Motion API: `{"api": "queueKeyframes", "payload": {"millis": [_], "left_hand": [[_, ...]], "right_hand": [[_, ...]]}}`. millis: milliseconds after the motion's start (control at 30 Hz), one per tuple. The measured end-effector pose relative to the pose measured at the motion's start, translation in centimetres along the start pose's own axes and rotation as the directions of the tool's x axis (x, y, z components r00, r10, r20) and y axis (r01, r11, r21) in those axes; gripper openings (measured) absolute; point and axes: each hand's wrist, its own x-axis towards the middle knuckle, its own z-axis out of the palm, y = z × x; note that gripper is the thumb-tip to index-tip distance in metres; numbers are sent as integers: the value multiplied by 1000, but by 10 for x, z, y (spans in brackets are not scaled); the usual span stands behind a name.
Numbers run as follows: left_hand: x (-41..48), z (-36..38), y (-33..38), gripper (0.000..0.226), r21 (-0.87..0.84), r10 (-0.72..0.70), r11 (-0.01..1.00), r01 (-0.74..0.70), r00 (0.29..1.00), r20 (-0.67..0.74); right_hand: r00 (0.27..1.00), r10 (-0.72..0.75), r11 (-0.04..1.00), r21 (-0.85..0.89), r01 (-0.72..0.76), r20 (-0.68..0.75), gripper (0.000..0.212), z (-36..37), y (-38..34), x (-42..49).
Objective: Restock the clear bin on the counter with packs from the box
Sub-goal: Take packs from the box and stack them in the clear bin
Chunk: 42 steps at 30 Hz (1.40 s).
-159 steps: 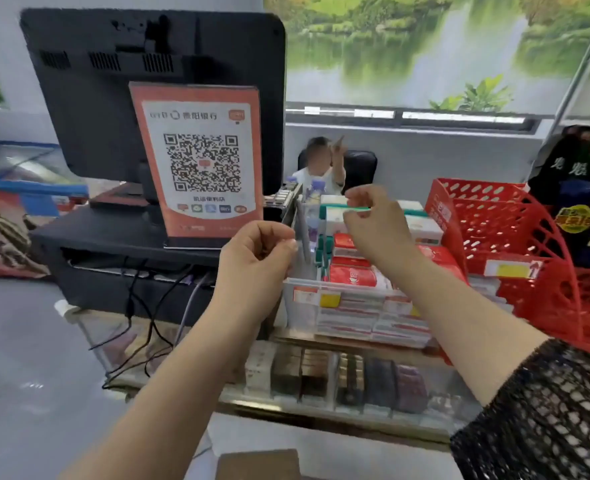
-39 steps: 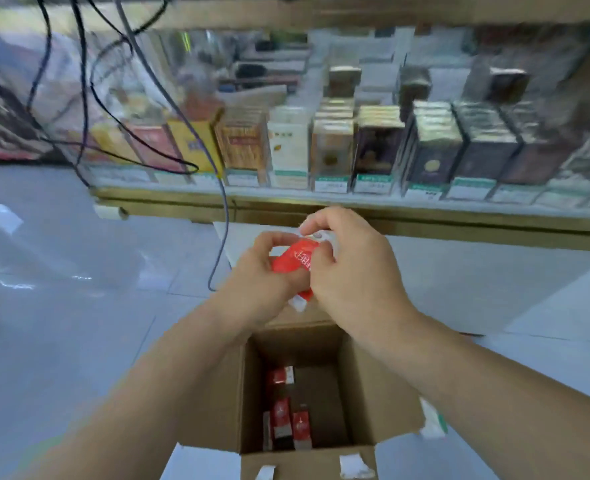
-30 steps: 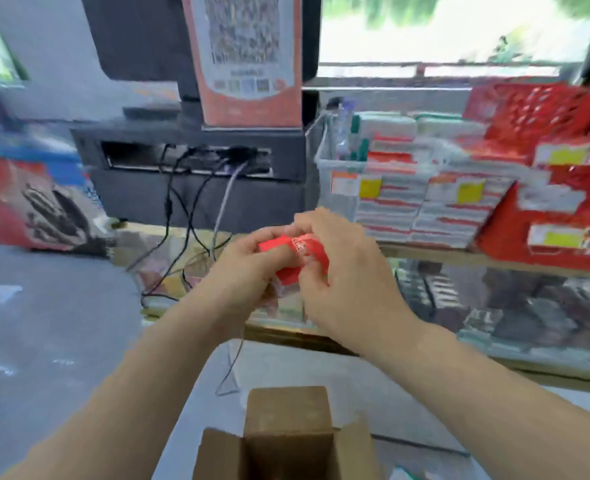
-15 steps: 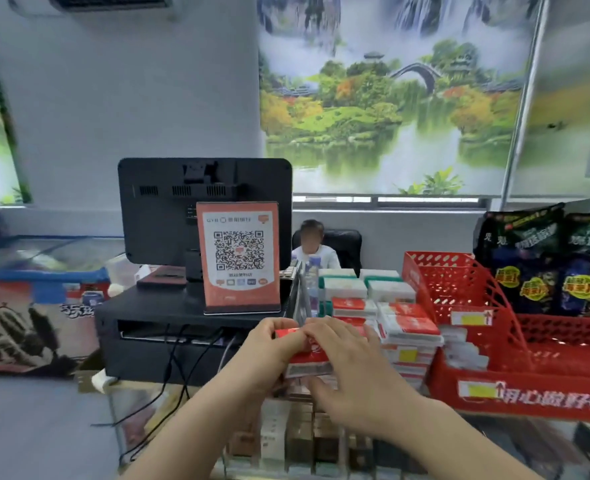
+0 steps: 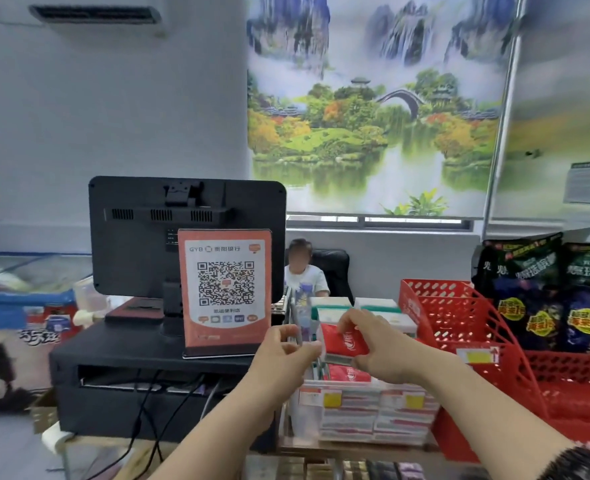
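The clear bin (image 5: 308, 398) stands on the counter, stacked with red and white packs, with green-topped white packs at its back. My right hand (image 5: 385, 351) grips a red pack (image 5: 342, 340) and holds it tilted just above the bin's left rows. My left hand (image 5: 284, 346) is at the bin's left side, its fingers pinching the upright clear panel (image 5: 295, 318) there. More red packs (image 5: 349, 375) lie in the bin under the held one. The box is out of view.
A QR sign (image 5: 226, 289) and black monitor (image 5: 182, 216) on a black till base (image 5: 130, 368) stand left of the bin. Red baskets (image 5: 459, 323) and dark snack bags (image 5: 546, 296) are on the right. A person (image 5: 300, 268) sits behind the counter.
My view rose from the open box on the floor to the counter. Both hands carried the red pack up; now the right hand holds it over the bin and the left has moved to the panel.
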Motion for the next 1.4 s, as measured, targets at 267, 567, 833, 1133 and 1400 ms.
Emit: {"api": "queueKeyframes", "payload": {"millis": [267, 567, 833, 1133, 1400], "left_hand": [[-21, -48, -32, 23, 116, 23, 993, -21, 1000, -18], [-33, -49, -43, 22, 116, 7, 993, -9, 1000, 18], [-33, -39, -46, 19, 113, 2, 994, -4, 1000, 22], [-38, -23, -51, 19, 8, 0, 1000, 1, 995, -95], [-59, -15, -143, 18, 27, -151, 987, 156, 979, -140]], "right_hand": [[979, 190, 970, -169, -176, 72, 40, 30, 37, 38], [963, 242, 955, -205, -214, 118, 36, 50, 43, 42], [991, 77, 963, -248, -102, -109, 42, 53, 28, 31], [941, 210, 737, 676, 27, -267, 21, 102, -44, -19], [966, 255, 543, 833, -104, -46, 23, 177, -39, -65]]}}
